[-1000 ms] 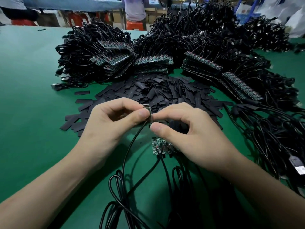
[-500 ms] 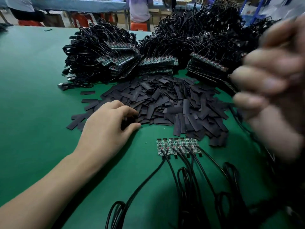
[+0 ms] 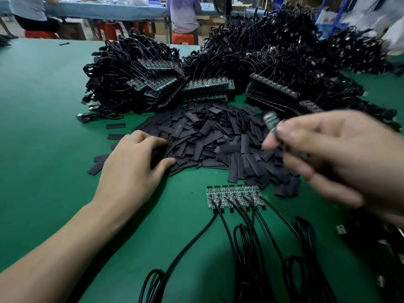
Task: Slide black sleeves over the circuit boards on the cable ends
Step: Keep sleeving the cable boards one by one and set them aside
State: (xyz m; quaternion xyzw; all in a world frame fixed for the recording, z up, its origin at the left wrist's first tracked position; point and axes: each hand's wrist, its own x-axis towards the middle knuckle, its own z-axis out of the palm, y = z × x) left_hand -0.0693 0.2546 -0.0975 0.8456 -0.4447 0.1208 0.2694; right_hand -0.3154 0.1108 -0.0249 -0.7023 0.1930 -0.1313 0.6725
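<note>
Two hands | left hand (image 3: pixel 131 169) grip pinches sleeve (image 3: pixel 157 154) at pile (image 3: pixel 207 136) | right hand (image 3: pixel 341 158) grip, blurred, pinches circuit board (image 3: pixel 271 120)

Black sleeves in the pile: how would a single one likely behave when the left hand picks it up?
Probably light and thin: the black sleeves lie flat, heaped in loose overlapping layers. Likely flexible rather than rigid, though none visibly bends. Pushed, they would probably slide on the green table, as strays beside the left hand suggest.

The black sleeves (image 3: pixel 209 136) lay in a loose heap. Bare green circuit boards (image 3: pixel 232 194) sat side by side just beside it, cables (image 3: pixel 247 237) attached.
</note>
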